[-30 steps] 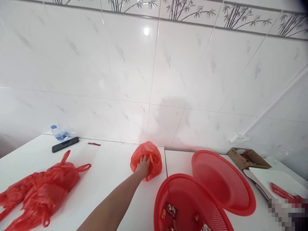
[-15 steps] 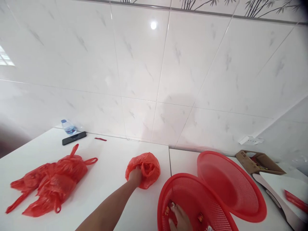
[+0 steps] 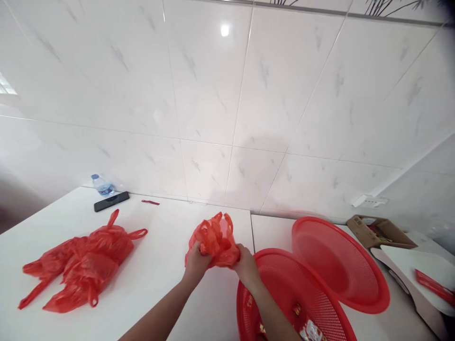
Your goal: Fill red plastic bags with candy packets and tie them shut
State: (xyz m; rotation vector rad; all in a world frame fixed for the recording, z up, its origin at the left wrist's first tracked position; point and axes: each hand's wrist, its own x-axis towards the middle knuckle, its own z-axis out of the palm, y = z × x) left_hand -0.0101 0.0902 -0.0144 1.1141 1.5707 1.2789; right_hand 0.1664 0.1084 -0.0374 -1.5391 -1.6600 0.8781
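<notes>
A crumpled red plastic bag [image 3: 216, 237] stands on the white table with its handles bunched at the top. My left hand [image 3: 196, 261] is closed on the bag's left side. On the opposite side, my right hand [image 3: 246, 265] grips the edge of the bag, though its fingertips are partly hidden by the plastic. Under my right forearm lies a red mesh basket [image 3: 277, 279] holding several small wrapped pieces, among them a red-and-gold packet [image 3: 297, 309] and a white wrapper [image 3: 312, 331].
More red plastic bags [image 3: 88, 260] lie at the left. Behind them are a phone [image 3: 112, 201], a water bottle [image 3: 103, 185] and a thin red strip [image 3: 150, 202]. At right sit a second red basket [image 3: 341, 265], a cardboard box [image 3: 398, 233] and a white board [image 3: 419, 270].
My right hand has left the basket and moved up to the red bag. My left hand has come out of the bag's opening and now holds its side; the handles have risen.
</notes>
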